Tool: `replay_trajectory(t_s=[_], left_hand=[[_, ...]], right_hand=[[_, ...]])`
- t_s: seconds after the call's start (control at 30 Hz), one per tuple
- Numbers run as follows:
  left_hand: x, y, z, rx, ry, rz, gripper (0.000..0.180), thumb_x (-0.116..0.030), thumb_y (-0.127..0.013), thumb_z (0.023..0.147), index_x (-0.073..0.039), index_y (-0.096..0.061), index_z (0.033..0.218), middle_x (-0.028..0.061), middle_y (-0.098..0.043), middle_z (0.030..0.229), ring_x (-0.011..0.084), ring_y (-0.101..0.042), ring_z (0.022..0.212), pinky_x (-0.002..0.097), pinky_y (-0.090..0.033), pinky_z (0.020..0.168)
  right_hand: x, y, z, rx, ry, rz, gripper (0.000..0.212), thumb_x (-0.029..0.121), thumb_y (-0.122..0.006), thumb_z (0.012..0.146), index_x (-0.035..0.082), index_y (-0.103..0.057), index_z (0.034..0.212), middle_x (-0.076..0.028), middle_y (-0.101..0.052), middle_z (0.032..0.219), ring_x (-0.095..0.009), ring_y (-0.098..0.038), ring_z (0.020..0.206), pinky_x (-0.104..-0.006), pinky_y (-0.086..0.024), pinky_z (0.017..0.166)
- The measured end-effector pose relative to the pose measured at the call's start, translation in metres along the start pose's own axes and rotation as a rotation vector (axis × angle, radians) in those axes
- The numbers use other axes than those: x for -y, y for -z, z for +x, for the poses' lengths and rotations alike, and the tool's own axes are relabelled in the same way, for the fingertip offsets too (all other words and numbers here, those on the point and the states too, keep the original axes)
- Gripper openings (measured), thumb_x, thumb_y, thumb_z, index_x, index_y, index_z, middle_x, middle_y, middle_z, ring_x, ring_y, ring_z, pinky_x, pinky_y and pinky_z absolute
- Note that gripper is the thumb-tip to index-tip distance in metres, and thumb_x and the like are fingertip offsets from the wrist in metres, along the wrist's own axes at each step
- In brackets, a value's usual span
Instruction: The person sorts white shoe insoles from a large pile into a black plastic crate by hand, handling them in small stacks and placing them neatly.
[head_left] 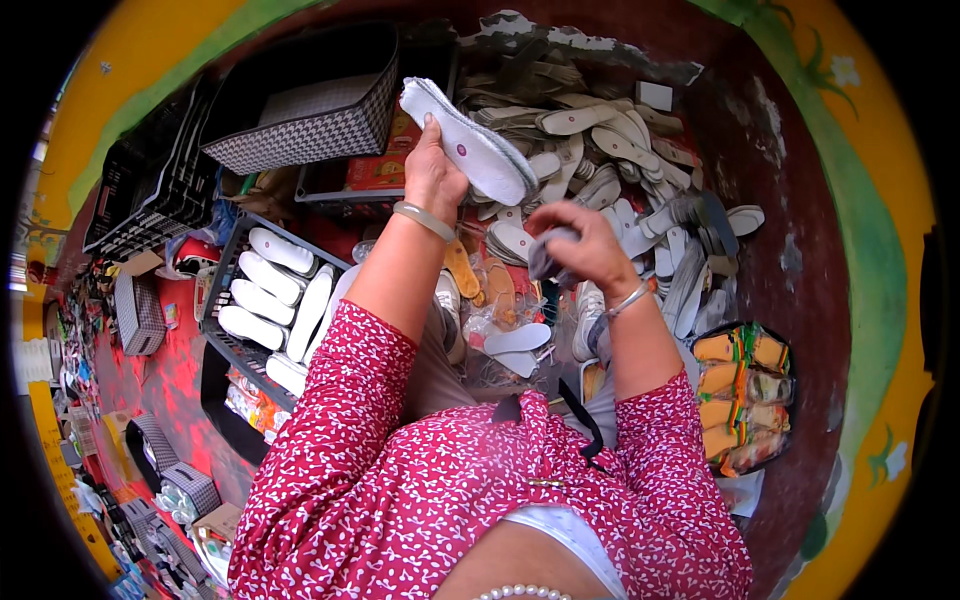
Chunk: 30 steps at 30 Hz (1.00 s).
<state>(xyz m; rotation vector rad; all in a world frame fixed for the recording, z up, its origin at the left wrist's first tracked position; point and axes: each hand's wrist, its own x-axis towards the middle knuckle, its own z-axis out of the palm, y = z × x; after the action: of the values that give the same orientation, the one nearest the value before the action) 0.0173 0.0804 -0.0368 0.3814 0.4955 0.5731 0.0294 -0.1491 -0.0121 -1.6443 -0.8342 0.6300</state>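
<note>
Raised ahead of me, my left hand (436,178) grips a stack of white insoles (468,148), its thumb lying on top; a small dark round mark shows on the upper one. Lower and to the right, my right hand (592,243) is closed on a crumpled dark grey piece, perhaps cloth (548,254), and is apart from the stack. A large heap of loose white and grey insoles (622,148) spreads out beyond both hands. Between my feet lie two pale insoles (517,338) and some tan ones (462,268), among clear plastic wrapping.
At my left stands a dark plastic crate (212,318) holding several white insoles. Beyond it are a houndstooth-patterned box (310,135) and stacked black crates (150,185). On the right, a pack of yellow-tan wrapped goods (742,398) sits beside the dark red wall (815,330).
</note>
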Motion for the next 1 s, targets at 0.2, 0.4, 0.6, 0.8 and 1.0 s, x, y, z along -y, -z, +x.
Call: replay_trajectory(t_s=[0.2, 0.4, 0.6, 0.8, 1.0], left_hand=[[0.013, -0.004, -0.009, 0.100, -0.044, -0.009, 0.038, -0.029, -0.044, 0.097, 0.001, -0.045, 0.121, 0.0119, -0.053, 0.116, 0.0230, -0.052, 0.103, 0.0396, -0.040, 0.096], [0.018, -0.008, -0.019, 0.223, -0.036, 0.018, 0.034, -0.027, -0.051, 0.093, -0.003, -0.048, 0.117, 0.0099, -0.055, 0.112, 0.0233, -0.052, 0.104, 0.0403, -0.040, 0.097], [-0.025, -0.018, -0.014, 0.421, -0.067, -0.022, 0.031, -0.017, -0.061, 0.084, -0.006, -0.053, 0.112, 0.0140, -0.059, 0.103, 0.0302, -0.056, 0.102, 0.0457, -0.041, 0.096], [-0.020, -0.018, -0.018, 0.450, -0.072, 0.019, 0.037, -0.018, -0.059, 0.085, -0.004, -0.049, 0.118, 0.0173, -0.056, 0.105, 0.0400, -0.052, 0.109, 0.0507, -0.040, 0.097], [-0.017, -0.022, -0.022, 0.421, -0.068, 0.045, 0.034, -0.012, -0.061, 0.084, -0.006, -0.047, 0.114, 0.0201, -0.055, 0.107, 0.0389, -0.053, 0.108, 0.0523, -0.042, 0.095]], right_hand=[[-0.025, -0.017, 0.015, -0.321, -0.055, 0.078, 0.065, 0.042, -0.066, 0.082, -0.003, -0.044, 0.125, -0.006, -0.061, 0.091, -0.009, -0.055, 0.084, -0.0242, -0.045, 0.075], [-0.023, -0.021, 0.021, -0.429, -0.050, 0.629, 0.028, 0.022, -0.056, 0.091, 0.000, -0.054, 0.109, -0.002, -0.061, 0.093, -0.007, -0.055, 0.079, -0.0223, -0.045, 0.069], [-0.019, 0.027, 0.006, -0.279, -0.131, 0.892, 0.029, 0.013, -0.053, 0.091, -0.001, -0.052, 0.116, -0.007, -0.062, 0.101, -0.015, -0.061, 0.087, -0.0283, -0.049, 0.079], [-0.009, 0.020, 0.005, -0.407, -0.163, 0.803, 0.041, 0.020, -0.048, 0.094, -0.002, -0.043, 0.128, -0.011, -0.057, 0.114, -0.018, -0.059, 0.096, -0.0296, -0.048, 0.082], [-0.015, 0.013, 0.004, -0.473, -0.190, 0.746, 0.041, 0.029, -0.051, 0.094, 0.000, -0.050, 0.124, -0.007, -0.059, 0.114, -0.015, -0.057, 0.098, -0.0293, -0.047, 0.084]])
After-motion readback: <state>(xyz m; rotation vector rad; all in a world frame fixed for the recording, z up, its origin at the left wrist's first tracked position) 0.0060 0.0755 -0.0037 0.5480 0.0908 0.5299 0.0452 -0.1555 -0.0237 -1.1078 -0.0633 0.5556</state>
